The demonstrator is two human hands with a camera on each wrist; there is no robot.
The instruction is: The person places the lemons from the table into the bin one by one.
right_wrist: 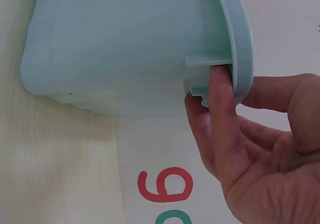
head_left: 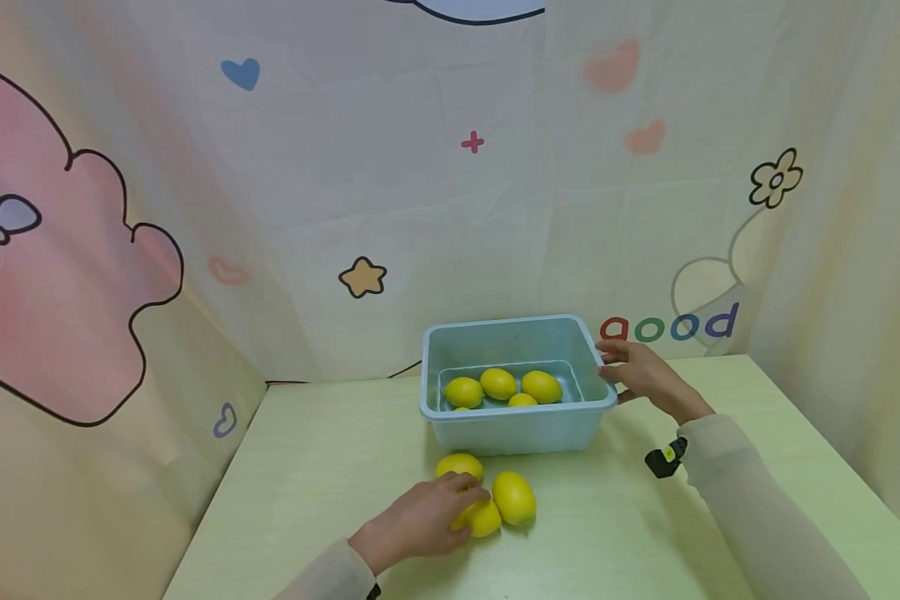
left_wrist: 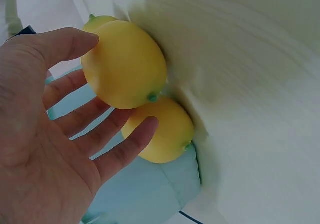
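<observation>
Three yellow lemons lie together on the table in front of a light blue plastic bin (head_left: 517, 432). My left hand (head_left: 427, 518) is over the nearest lemon (head_left: 484, 520), its thumb and fingers about the fruit. In the left wrist view, the thumb touches that lemon (left_wrist: 125, 64), and the fingers are spread, some of their tips hidden behind it. Beside it are another lemon (head_left: 515, 498) and one farther back (head_left: 460, 468). My right hand (head_left: 651, 379) grips the bin's right rim (right_wrist: 243, 44), thumb on one side and fingers tucked beneath.
Inside the bin lie several more lemons (head_left: 498, 384). The bin stands on a pale wooden table (head_left: 315, 467), near a printed curtain (head_left: 390, 183) at the back. A thin dark cord (head_left: 403, 370) runs behind the bin's left side.
</observation>
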